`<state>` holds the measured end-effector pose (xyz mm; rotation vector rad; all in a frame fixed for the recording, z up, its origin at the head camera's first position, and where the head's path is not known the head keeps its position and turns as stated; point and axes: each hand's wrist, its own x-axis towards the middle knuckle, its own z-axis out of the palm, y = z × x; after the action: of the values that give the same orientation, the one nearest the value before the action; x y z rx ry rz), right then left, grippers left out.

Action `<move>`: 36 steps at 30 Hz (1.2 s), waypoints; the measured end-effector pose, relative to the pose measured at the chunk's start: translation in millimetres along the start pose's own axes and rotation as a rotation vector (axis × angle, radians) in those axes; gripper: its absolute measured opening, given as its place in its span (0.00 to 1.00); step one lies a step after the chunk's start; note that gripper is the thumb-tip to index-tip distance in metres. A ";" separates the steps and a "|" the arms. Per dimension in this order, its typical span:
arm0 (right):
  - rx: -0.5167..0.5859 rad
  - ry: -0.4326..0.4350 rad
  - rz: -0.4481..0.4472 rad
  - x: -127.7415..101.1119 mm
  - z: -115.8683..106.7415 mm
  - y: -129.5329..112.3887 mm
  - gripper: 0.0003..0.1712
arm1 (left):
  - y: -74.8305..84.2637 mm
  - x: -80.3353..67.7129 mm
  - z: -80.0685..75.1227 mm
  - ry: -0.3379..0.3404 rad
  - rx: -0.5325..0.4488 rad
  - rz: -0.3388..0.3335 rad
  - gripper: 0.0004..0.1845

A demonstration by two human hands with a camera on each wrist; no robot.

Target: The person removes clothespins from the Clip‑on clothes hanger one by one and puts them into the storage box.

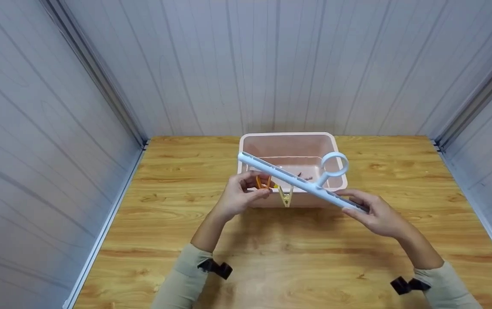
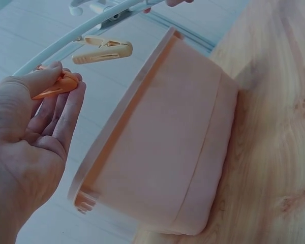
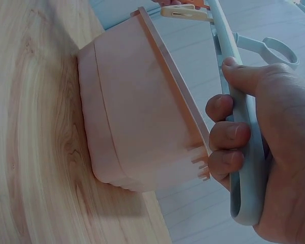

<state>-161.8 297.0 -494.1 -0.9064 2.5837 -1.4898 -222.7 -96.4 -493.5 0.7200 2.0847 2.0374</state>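
My right hand point(image 1: 377, 214) grips one end of a light blue clip hanger point(image 1: 289, 177), its bar slanting up to the left above the bin and its ring hook point(image 1: 335, 164) pointing up. A yellow clothespin point(image 1: 286, 197) hangs from the middle of the bar. My left hand point(image 1: 239, 195) pinches an orange clothespin point(image 1: 264, 182) between thumb and fingers, just under the bar's left half. In the left wrist view the orange clothespin point(image 2: 61, 85) sits close beside the yellow clothespin point(image 2: 102, 51). In the right wrist view, fingers point(image 3: 230, 136) curl round the hanger bar point(image 3: 249, 183).
A pink plastic bin point(image 1: 289, 139) stands on the wooden table point(image 1: 177, 184) behind the hands, with a few small items point(image 1: 305, 176) on its floor. Pale panel walls point(image 1: 250, 64) rise at the back and both sides. Each sleeve carries a black wrist mount point(image 1: 215, 268).
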 end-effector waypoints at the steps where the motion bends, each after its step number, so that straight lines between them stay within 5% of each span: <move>1: 0.000 -0.003 -0.003 -0.1 -0.6 -0.2 0.22 | 1.1 0.5 -0.7 -0.005 0.011 0.005 0.19; 14: -0.079 0.022 0.003 -3.2 -2.5 -5.7 0.22 | 11.0 3.3 -7.6 -0.027 0.171 0.010 0.14; 25: -0.102 0.034 0.031 -5.5 -3.8 -5.0 0.21 | 13.6 -2.3 -10.5 -0.142 -0.062 -0.077 0.19; 36: -0.105 0.028 0.016 -8.9 -6.1 -1.7 0.22 | 12.3 -7.3 -16.3 -0.248 -0.130 -0.062 0.29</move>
<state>-155.4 305.5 -491.8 -0.8791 2.7049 -1.3846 -220.2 -114.6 -482.1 0.8271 1.8001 1.9192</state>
